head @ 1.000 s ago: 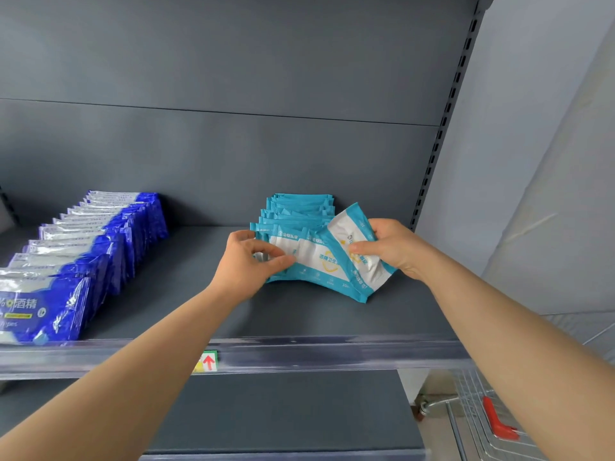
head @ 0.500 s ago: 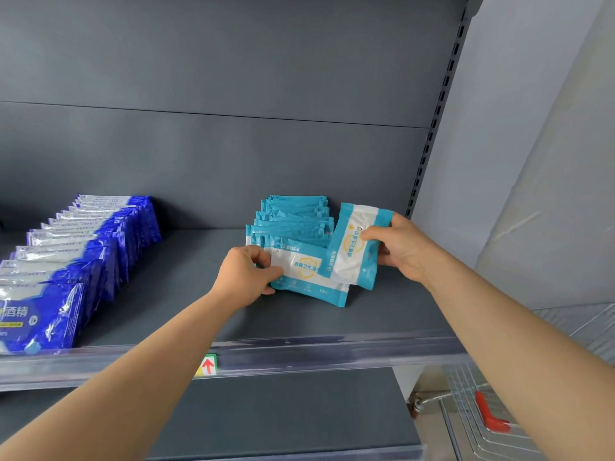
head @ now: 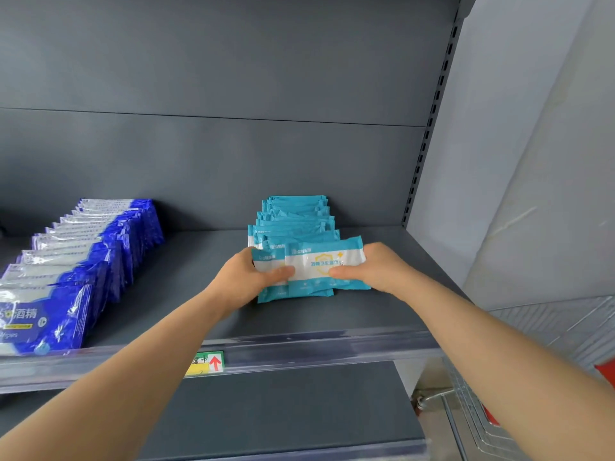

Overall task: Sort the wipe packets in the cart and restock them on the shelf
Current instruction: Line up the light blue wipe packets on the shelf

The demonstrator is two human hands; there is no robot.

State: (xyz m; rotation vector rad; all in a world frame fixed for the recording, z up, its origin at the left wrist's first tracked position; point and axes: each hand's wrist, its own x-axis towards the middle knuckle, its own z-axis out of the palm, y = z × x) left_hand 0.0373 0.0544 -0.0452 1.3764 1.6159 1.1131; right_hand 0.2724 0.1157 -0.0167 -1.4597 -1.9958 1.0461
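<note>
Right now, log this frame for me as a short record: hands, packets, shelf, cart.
left hand: grips front end of teal row
right hand: holds front teal packet, thumb on its face
front teal packet: standing against the teal row, face to camera
blue row: left part of shelf, apart from teal row
cart: lower right, only partly in view

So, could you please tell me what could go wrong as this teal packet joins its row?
The front teal packet, pinched by the right hand, sits offset right of the teal row that the left hand grips, so the row may end up crooked. Once released, the overlapped packets might slide forward on the smooth shelf.
</note>
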